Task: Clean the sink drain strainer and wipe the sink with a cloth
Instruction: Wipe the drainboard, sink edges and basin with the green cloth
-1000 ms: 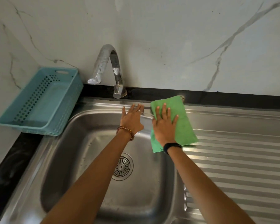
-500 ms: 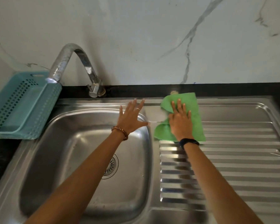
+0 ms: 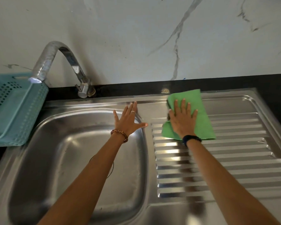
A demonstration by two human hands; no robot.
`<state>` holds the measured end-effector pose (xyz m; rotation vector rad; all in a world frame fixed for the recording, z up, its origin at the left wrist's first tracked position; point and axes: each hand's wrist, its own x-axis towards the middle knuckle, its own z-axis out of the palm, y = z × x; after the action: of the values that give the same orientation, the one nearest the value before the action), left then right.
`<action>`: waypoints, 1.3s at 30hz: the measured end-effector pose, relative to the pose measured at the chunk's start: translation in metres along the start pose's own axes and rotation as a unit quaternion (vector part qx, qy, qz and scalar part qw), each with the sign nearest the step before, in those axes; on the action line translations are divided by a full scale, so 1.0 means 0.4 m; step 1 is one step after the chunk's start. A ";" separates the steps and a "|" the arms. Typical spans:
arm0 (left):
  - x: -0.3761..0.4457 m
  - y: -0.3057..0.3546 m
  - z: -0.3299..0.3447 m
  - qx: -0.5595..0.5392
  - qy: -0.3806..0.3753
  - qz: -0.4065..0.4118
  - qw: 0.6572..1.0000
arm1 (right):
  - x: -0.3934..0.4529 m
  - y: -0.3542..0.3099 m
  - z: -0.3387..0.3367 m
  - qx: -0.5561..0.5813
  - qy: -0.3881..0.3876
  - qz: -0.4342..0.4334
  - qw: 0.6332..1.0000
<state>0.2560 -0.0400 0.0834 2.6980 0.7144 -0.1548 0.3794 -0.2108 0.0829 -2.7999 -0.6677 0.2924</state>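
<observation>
A steel sink [image 3: 71, 143] has a deep basin on the left and a ribbed drainboard [image 3: 225, 168] on the right. A green cloth [image 3: 203, 120] lies at the far end of the drainboard, partly folded at its left edge. My right hand [image 3: 182, 118] presses flat on the cloth, fingers spread. My left hand [image 3: 128, 120] rests flat on the sink rim at the basin's far right corner, fingers apart, holding nothing. My left forearm hides the drain strainer.
A curved metal faucet [image 3: 55, 59] arches over the basin's far left. A teal perforated plastic basket [image 3: 11, 109] sits on the black counter at the left. A white marble-patterned wall stands behind the sink.
My right hand slid the green cloth to the right, from the basin's edge onto the drainboard. The view shifted right; the strainer is now behind my left forearm.
</observation>
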 end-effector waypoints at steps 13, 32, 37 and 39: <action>-0.036 0.008 0.002 -0.136 -0.039 0.008 0.990 | -0.072 -0.139 0.046 -0.076 -0.054 -0.251 0.963; 0.020 0.133 0.045 -0.014 -0.155 0.089 0.984 | -0.021 0.132 -0.046 -0.029 -0.036 -0.069 0.997; 0.024 0.143 0.047 0.006 -0.148 0.049 0.988 | -0.004 -0.004 0.002 -0.052 -0.050 -0.192 0.979; 0.025 0.152 0.043 0.017 -0.145 0.034 0.989 | 0.004 0.025 0.000 -0.050 -0.043 -0.215 0.974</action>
<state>0.2948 -0.0911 0.0837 2.6484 0.5347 -0.5336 0.3850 -0.2188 0.0799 -2.6502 -1.3141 0.3007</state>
